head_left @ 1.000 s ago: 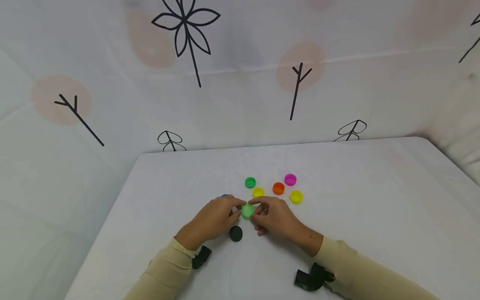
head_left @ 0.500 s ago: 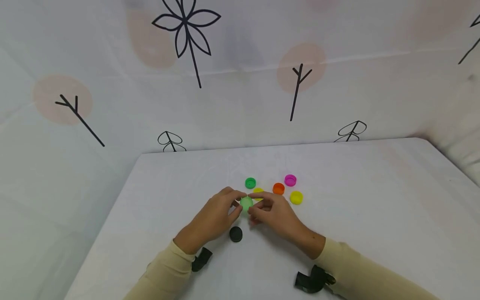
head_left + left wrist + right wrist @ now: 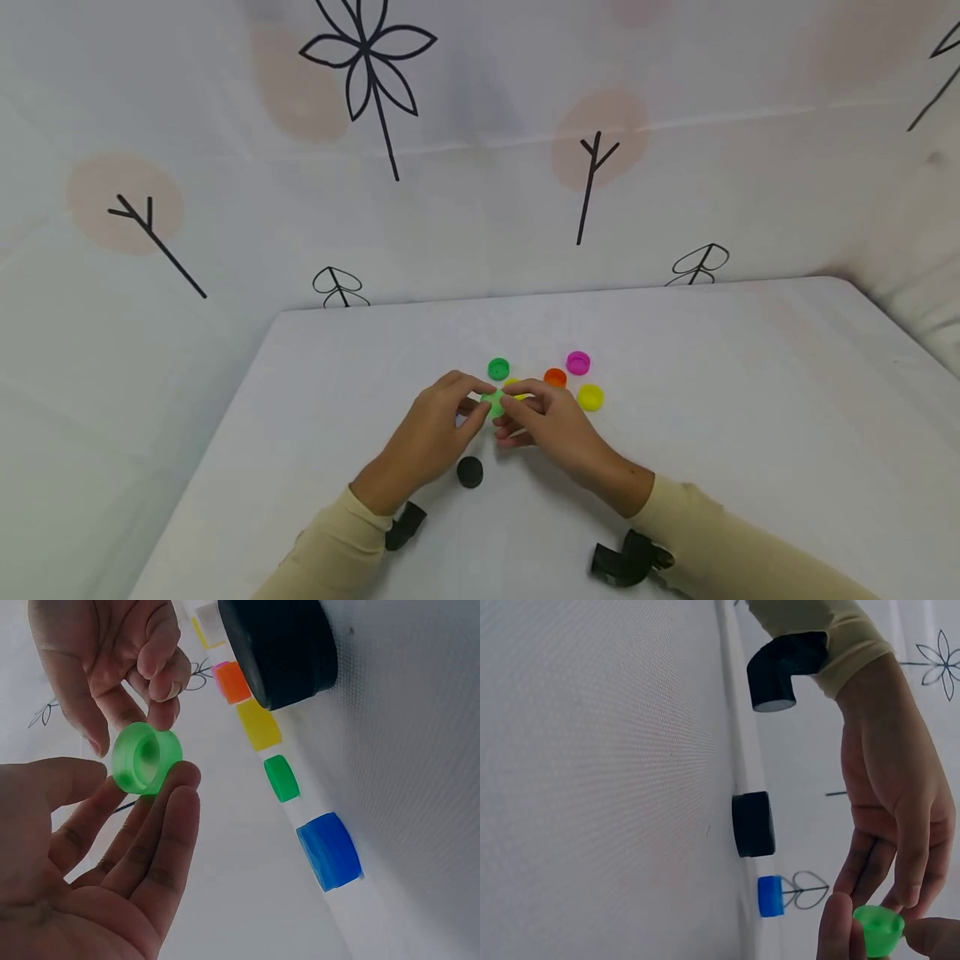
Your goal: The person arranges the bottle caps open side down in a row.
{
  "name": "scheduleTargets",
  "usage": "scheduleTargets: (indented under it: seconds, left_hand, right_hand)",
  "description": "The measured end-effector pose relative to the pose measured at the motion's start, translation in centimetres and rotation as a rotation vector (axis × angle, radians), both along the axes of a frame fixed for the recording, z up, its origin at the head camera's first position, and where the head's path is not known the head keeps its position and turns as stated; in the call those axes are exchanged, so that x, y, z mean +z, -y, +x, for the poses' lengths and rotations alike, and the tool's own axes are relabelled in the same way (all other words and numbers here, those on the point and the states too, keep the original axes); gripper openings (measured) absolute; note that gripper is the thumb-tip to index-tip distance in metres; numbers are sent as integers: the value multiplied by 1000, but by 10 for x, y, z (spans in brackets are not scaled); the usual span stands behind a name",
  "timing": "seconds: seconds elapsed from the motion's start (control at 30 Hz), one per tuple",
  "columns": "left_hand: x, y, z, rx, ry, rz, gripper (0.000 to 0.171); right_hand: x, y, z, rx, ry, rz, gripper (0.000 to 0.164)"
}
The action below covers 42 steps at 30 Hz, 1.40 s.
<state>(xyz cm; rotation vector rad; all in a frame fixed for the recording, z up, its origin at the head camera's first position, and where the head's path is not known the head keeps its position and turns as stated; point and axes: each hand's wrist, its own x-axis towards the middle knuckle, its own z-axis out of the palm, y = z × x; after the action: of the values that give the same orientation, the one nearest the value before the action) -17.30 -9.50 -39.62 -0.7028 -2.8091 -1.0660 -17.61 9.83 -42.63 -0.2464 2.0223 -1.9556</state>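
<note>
A light green bottle cap (image 3: 146, 759) is held up off the table between my two hands, its hollow side showing in the left wrist view. My left hand (image 3: 427, 437) grips it between thumb and fingertips from the left. My right hand (image 3: 558, 429) pinches it from the right, and in the head view its thumb covers part of the cap. In the right wrist view, right fingertips (image 3: 835, 926) flank the green cap (image 3: 880, 931). A black cap (image 3: 470, 472) lies on the table nearer to me, below the hands.
Beyond the hands lie a darker green cap (image 3: 498, 369), an orange cap (image 3: 555, 378), a magenta cap (image 3: 578, 362) and two yellow caps, one (image 3: 590, 397) at the right. A blue cap (image 3: 328, 851) shows in the wrist views. Black camera mounts (image 3: 630, 558) sit at both wrists.
Both hands have raised the light green cap away from me and turned it between the fingers. The right thumb now covers more of it. The loose caps have stayed put.
</note>
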Motion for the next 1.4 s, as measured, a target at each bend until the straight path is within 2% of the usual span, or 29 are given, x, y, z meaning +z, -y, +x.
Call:
scheduleTargets:
  seconds: [0.2,0.33,0.53,0.83,1.03,1.23,1.4]
  left_hand:
    - [-1,-1,2,-3,-38,63,18]
    - [-2,-1,1,-5,-67,107,15]
    - [-1,1,2,-12,-74,158,13]
    - [-1,2,2,5,-40,192,21]
    - [-2,3,2,-11,-57,205,30]
    - [-2,4,2,-34,-74,215,37]
    - [-2,4,1,-75,-83,234,40]
  right_hand:
    - [2,-1,-1,-5,-24,21,33]
    - [4,-2,-1,5,-68,47,31]
    - [4,-2,-1,19,-138,96,31]
    - [5,-3,-1,16,-330,175,27]
    - [8,-6,0,-18,-433,230,30]
    - [9,-9,-1,-5,-494,272,40]
    - [11,-11,-2,8,-516,292,38]
